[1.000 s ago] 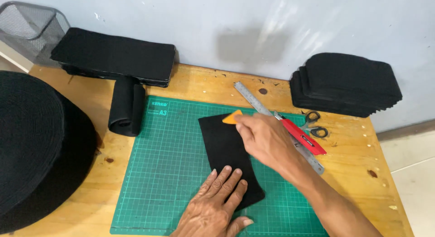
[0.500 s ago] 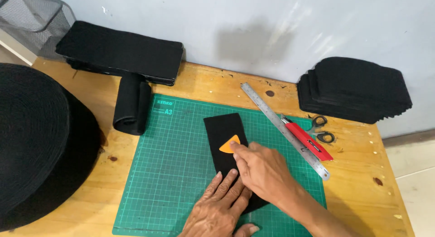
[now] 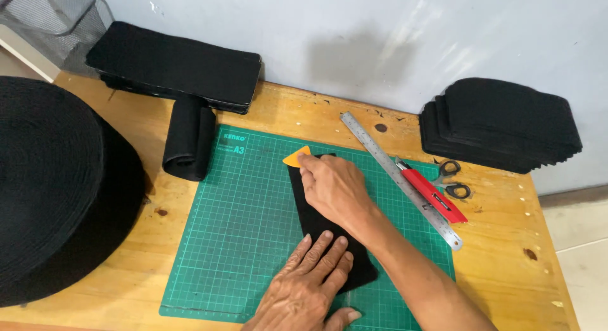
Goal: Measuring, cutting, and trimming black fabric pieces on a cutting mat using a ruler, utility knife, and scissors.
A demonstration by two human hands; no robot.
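A black fabric piece [image 3: 315, 217] lies on the green cutting mat [image 3: 247, 223]. My left hand [image 3: 310, 283] presses flat on the near end of the fabric, fingers spread. My right hand [image 3: 332, 188] rests on the far end of the fabric and holds a small orange piece of chalk [image 3: 295, 157] at the fabric's far left corner.
A metal ruler [image 3: 399, 179], a red utility knife [image 3: 430, 195] and small scissors [image 3: 451, 179] lie right of the mat. Stacks of black fabric sit at back left [image 3: 174, 68] and back right [image 3: 500, 125]. A black roll [image 3: 188, 138] and a large black webbing coil [image 3: 57, 179] are at left.
My right hand with the orange chalk moved down the fabric, then back up to its far left corner. My left hand stayed pressed on the near end.
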